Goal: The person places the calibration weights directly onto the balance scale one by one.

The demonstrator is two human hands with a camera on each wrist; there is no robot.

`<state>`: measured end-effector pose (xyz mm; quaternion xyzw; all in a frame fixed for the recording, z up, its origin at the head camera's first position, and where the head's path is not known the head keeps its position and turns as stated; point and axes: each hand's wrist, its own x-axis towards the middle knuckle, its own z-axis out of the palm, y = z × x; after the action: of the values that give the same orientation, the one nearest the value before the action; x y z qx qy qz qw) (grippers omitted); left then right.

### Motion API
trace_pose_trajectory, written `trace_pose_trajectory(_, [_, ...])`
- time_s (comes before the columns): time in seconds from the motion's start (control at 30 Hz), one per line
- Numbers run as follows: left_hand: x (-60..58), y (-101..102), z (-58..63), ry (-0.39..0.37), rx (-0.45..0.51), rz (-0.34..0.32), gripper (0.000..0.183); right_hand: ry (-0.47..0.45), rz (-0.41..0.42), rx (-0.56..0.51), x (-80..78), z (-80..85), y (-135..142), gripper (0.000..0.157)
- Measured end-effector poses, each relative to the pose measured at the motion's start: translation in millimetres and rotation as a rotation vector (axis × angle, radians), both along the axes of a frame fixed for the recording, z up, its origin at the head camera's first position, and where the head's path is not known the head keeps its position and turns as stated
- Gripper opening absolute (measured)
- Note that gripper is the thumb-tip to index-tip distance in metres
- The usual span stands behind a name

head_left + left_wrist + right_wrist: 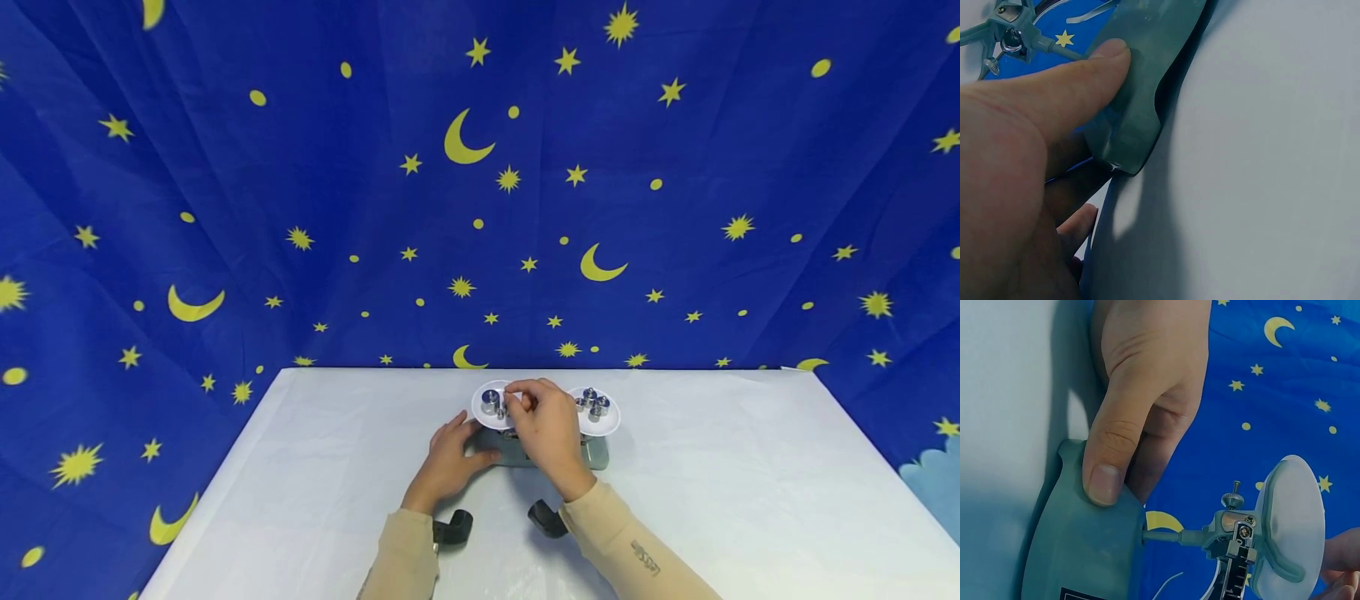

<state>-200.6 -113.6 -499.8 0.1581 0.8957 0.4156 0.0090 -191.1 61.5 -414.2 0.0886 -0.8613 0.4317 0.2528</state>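
A balance scale (513,452) with a grey-green base stands on the table. My left hand (447,465) grips the base's left end; in the left wrist view the thumb (1107,65) lies on the base (1141,87), other fingers behind it. Over the left white pan (480,419), my right hand (547,425) pinches what looks like a small metal weight, mostly hidden by the fingertips. A larger cylindrical weight (490,402) stands on that pan, a small one beside it. Several metal weights (597,408) sit on the right pan (611,423). Right-hand fingers (1342,562) show behind the pan (1300,519) in the right wrist view.
The scale stands near the far edge of a white-covered table (735,483). Behind it hangs a blue curtain (375,208) with yellow moons and stars. Black wrist-camera mounts (453,527) extend from both wrists above the tabletop.
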Motion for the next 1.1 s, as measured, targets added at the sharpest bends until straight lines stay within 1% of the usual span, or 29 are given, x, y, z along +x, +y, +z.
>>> trace_pose_trajectory(0.17, [0.0, -0.1, -0.3, -0.006, 0.002, 0.003, 0.063, 0.001, -0.010, 0.002, -0.5, 0.0, 0.1, 0.004])
trace_pose_trajectory(0.43, [0.4, 0.3, -0.9, -0.019, 0.009, 0.011, 0.063, -0.021, -0.041, 0.018, -1.0, 0.9, -1.0, 0.004])
trace_pose_trajectory(0.7, [0.8, 0.4, 0.2, -0.003, 0.011, 0.008, 0.062, -0.026, -0.062, 0.037, -1.1, 1.2, -2.4, 0.004])
trace_pose_trajectory(1.1, [0.6, 1.1, -1.3, -0.014, 0.008, 0.014, 0.064, -0.025, -0.090, 0.079, 1.1, 3.8, -4.9, 0.004])
